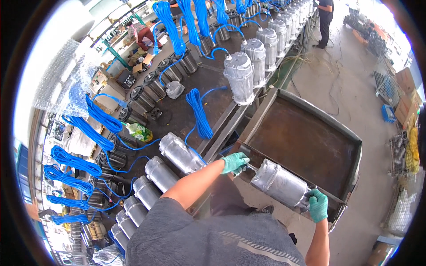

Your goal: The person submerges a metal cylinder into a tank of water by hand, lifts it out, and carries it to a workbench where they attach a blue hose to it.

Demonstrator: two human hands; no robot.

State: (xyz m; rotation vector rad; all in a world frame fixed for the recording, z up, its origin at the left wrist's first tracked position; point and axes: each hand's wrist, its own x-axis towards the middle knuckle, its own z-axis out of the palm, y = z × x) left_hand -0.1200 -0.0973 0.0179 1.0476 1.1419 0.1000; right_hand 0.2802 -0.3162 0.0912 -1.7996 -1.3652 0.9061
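Observation:
A silvery metal pump-motor housing (280, 182) lies on its side across the near edge of a shallow, brown-stained metal tray (357, 153). At its right end my gloved right hand (317, 205) is closed, the fingers curled on the end fitting. My gloved left hand (235, 163) is closed beside the housing's left end, where a short thin rod (252, 167) sticks out toward it. What lies inside the left fingers is mostly hidden, and a dark part shows below them. Both gloves are green.
To the left, several similar housings (179, 153) lie on a dark bench (177, 117) with coiled blue cables (199, 113). Upright housings (239, 77) line the bench's right edge. A person (325, 22) stands in the far aisle; another (148, 37) bends at the far left. Cartons (404, 80) sit at right.

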